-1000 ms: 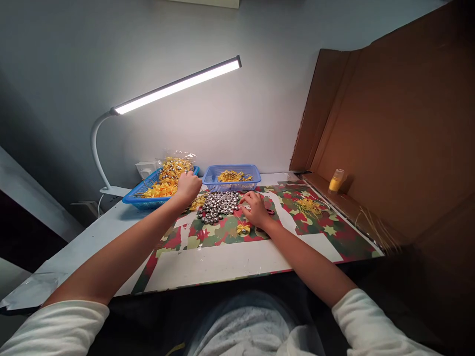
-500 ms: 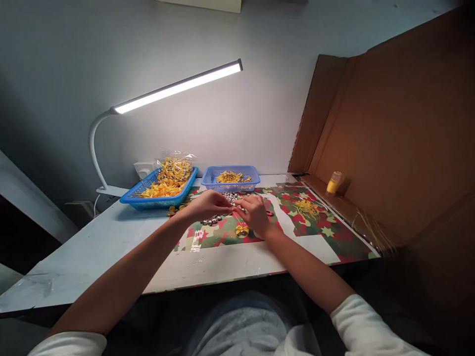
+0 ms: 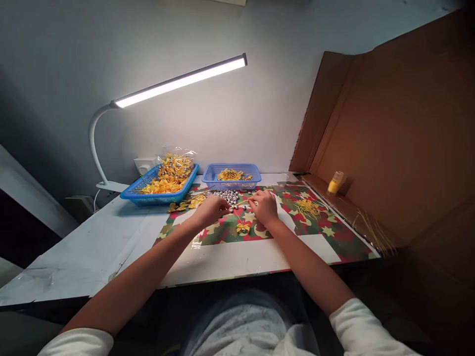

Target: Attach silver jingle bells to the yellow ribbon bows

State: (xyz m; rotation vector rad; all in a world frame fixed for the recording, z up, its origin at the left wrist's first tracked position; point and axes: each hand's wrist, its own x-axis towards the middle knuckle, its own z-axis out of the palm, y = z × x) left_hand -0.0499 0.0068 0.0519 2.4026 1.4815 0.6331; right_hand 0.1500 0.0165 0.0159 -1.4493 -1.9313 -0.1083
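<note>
Head view took in a white counter (image 3: 74,247) with a clamp lamp (image 3: 100,148) at its far left, its lit bar reaching over the work. Next to the lamp's foot sat a large blue basket (image 3: 148,198) heaped with yellow bows (image 3: 163,185) and a clear bag of more. A few loose bows (image 3: 185,203) lay just in front of it on the patterned wrapping paper (image 3: 326,232) that covered the middle of the counter. The left hand (image 3: 211,210) rested there, its grip pinched closed on something too small to make out, at the near edge of a pile of silver bells (image 3: 228,197). A thin yellow string (image 3: 245,201) ran between the two hands. Just below them lay a finished yellow bow with a bell (image 3: 243,227). The right hand (image 3: 265,206) had its grip clenched on the string's other end. Behind the hands stood a smaller blue basket (image 3: 232,179) with yellow pieces inside. Farther right, a bundle of yellow strings (image 3: 308,206) lay on the paper, and a small yellow bottle (image 3: 336,182) stood against the brown cardboard wall (image 3: 389,138).
</note>
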